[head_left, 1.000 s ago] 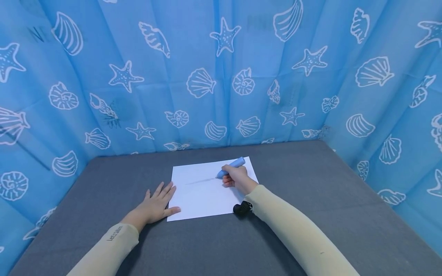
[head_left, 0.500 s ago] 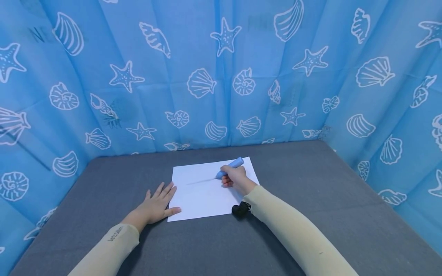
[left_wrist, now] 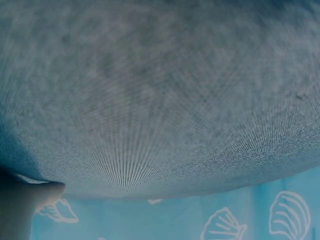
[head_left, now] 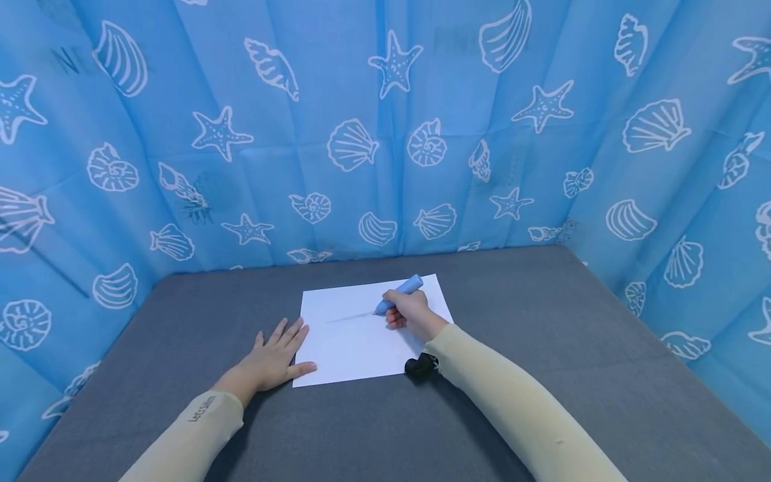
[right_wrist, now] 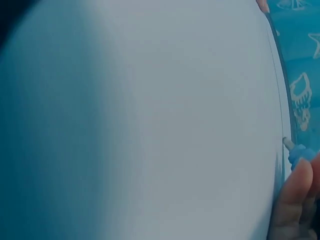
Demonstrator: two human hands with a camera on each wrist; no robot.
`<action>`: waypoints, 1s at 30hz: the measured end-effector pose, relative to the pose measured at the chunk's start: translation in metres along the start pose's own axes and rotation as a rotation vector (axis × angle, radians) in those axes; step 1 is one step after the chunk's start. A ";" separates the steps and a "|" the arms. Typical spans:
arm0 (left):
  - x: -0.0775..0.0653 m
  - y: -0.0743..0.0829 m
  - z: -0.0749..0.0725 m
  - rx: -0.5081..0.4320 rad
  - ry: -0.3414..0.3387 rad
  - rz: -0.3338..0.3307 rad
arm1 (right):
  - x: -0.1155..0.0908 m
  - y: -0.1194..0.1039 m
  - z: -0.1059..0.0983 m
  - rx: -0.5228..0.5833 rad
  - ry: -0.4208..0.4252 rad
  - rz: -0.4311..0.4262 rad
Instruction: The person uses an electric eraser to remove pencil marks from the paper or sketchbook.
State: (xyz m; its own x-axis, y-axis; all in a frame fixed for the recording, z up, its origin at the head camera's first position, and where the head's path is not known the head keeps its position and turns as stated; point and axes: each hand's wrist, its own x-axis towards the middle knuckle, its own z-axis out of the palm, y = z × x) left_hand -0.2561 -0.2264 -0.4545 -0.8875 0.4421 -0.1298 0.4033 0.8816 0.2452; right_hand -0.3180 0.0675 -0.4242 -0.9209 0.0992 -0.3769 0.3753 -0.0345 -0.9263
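Note:
A white sheet of paper [head_left: 349, 355] lies on the grey cloth-covered table. My right hand [head_left: 414, 313] grips a thick blue pen [head_left: 411, 285] in a writing hold, the pen leaning up to the right. In the right wrist view the grey pen tip [right_wrist: 287, 143] meets the paper at a thin drawn line [right_wrist: 280, 95]. That line runs leftward from the tip in the head view. My left hand [head_left: 271, 358] rests flat with spread fingers, its fingertips and thumb on the paper's left edge. Only part of it appears in the left wrist view.
Behind and beside the table [head_left: 542, 402] hangs a blue curtain [head_left: 385, 181] with white shells and starfish. A small black device [head_left: 419, 367] sits under the right wrist, over the paper's near edge.
The pen and my right hand have shifted very slightly left and toward me along the line. My left hand and the paper stay in place.

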 end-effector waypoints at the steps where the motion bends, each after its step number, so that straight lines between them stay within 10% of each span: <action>1: 0.000 0.000 0.000 -0.003 0.002 -0.001 | 0.000 0.000 0.000 0.001 -0.002 0.003; 30: -0.004 0.002 -0.004 -0.011 -0.001 -0.004 | -0.001 -0.002 0.000 0.005 0.011 -0.005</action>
State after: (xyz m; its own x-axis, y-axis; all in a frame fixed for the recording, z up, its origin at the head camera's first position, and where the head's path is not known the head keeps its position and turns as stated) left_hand -0.2525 -0.2269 -0.4497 -0.8888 0.4389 -0.1321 0.3973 0.8814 0.2555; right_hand -0.3179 0.0674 -0.4215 -0.9215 0.1098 -0.3726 0.3706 -0.0391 -0.9280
